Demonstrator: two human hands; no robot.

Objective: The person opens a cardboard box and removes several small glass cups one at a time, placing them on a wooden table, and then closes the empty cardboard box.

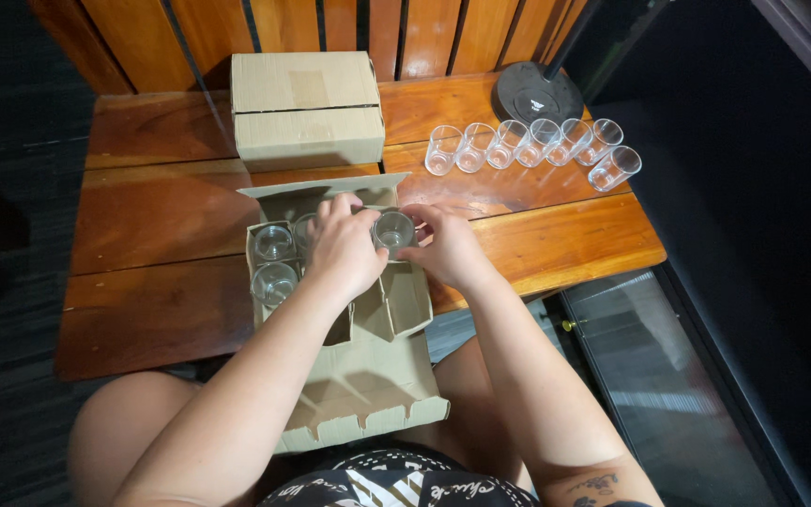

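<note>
The small clear glass (393, 231) sits at the top right slot of the open cardboard box (396, 300), near the worktop (171, 225) middle. Right hand (448, 249) fingers are clamped on its rim & side. Left hand (342, 246) fingers curl down over the slots at 9 o'clock of it; can't tell if they grip. Two more glasses (274, 263) stand at 9. A row of glasses (527, 145) waits at 1 o'clock, closed box (307, 108) at 11. Best to lift straight up, slow, w/ the box held flat.
</note>
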